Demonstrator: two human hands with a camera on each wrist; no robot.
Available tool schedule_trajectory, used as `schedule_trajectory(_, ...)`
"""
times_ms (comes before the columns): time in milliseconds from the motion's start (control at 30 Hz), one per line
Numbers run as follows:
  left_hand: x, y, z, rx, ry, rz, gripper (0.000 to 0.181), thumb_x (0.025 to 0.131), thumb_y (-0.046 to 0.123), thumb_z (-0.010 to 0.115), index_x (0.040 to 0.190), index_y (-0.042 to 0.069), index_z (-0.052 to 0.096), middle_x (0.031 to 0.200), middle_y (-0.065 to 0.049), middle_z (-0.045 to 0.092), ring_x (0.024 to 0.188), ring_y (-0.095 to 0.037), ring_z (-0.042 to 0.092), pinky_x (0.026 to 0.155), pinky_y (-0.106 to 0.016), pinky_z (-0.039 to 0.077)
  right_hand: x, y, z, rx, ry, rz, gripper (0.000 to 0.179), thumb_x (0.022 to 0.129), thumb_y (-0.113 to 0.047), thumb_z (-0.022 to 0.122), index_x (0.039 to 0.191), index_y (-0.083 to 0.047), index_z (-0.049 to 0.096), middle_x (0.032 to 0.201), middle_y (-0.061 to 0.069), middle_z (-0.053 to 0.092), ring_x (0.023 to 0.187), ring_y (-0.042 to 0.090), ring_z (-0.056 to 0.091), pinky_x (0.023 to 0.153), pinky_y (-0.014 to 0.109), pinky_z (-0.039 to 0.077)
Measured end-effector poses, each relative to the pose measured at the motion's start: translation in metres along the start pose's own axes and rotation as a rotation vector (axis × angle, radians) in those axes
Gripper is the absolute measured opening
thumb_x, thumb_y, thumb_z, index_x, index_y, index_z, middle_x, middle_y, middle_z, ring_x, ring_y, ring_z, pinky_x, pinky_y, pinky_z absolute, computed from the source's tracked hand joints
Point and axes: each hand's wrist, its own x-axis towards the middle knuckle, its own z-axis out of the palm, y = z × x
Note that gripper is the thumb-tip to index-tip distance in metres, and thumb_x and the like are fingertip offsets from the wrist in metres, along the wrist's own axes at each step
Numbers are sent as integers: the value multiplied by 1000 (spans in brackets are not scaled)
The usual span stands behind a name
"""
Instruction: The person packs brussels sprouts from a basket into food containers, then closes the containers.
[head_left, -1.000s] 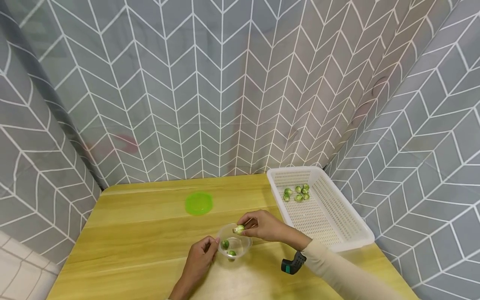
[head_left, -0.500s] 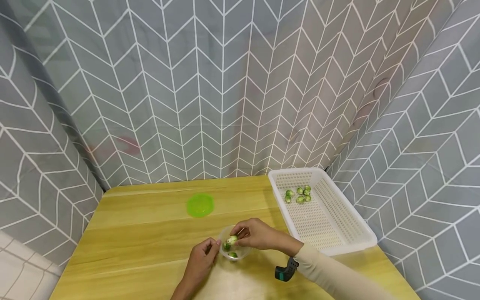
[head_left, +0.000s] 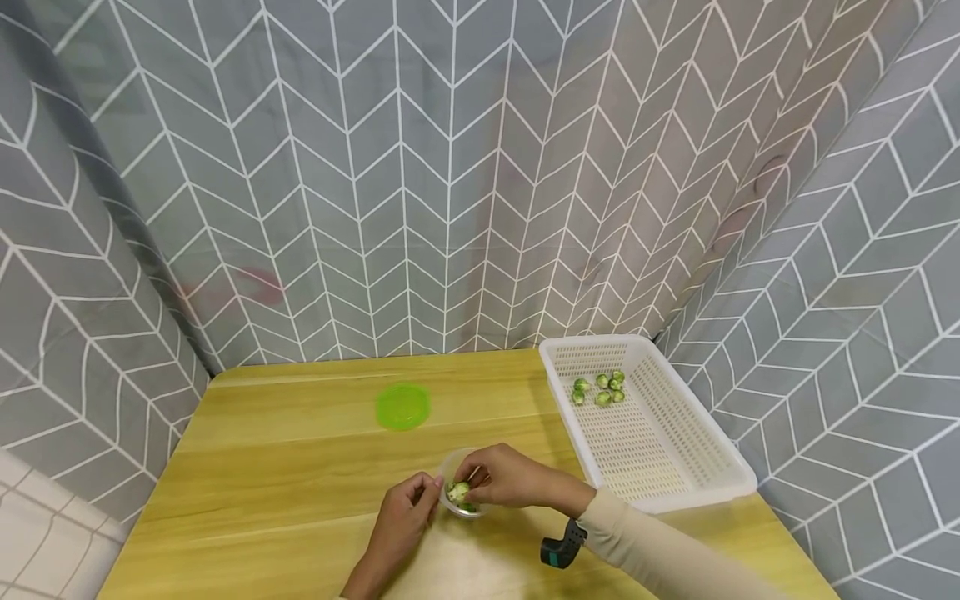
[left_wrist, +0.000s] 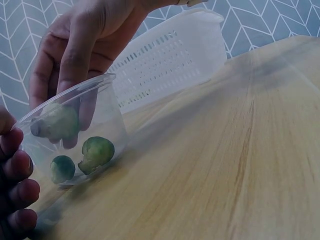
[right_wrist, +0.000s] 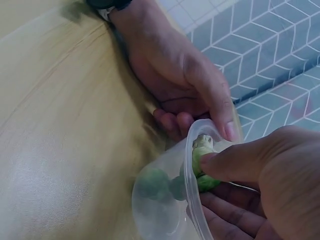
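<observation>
My right hand (head_left: 502, 477) pinches a Brussels sprout (right_wrist: 202, 152) between thumb and fingers. The sprout is down inside a small clear plastic tub (left_wrist: 109, 112), below its rim. Two more sprouts, a larger one (left_wrist: 97, 152) and a smaller one (left_wrist: 62, 169), lie on the tub's bottom. At the tub's left side, my left hand (head_left: 405, 517) grips the rim, its thumb over the edge and its fingers curled outside, as the right wrist view shows. The tub stands on the wooden table, partly covered by my right hand in the head view.
A white perforated plastic basket (head_left: 637, 458) stands on the right, with several sprouts (head_left: 603, 398) near its far end. Farther back on the table (head_left: 300, 467) lies a round, flat green lid (head_left: 402, 407). Grey patterned curtains (head_left: 450, 167) hang behind and at both sides.
My right hand has lowered the Brussels sprout from above the tub's rim down into it, moving slightly left. The left hand has stayed at the rim.
</observation>
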Motion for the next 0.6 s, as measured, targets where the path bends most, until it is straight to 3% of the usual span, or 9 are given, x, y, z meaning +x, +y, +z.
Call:
schedule_trajectory(233, -2, 10, 2, 17, 22, -3, 33, 102, 18, 62, 71, 9, 57, 58, -9, 52, 50, -7, 43, 52, -22, 38, 2, -4, 2, -102, -16, 2, 20, 91, -2, 74, 110, -7, 71, 107, 0, 70, 94, 5, 69, 80, 15, 53)
schedule_trajectory(600, 2, -4, -1, -8, -18, 33, 35, 101, 33, 63, 72, 13, 59, 59, 0, 53, 51, -8, 47, 52, -23, 41, 2, -9, 4, -188, -40, 4, 21, 92, -6, 74, 113, -7, 70, 108, 0, 70, 94, 2, 67, 79, 14, 52)
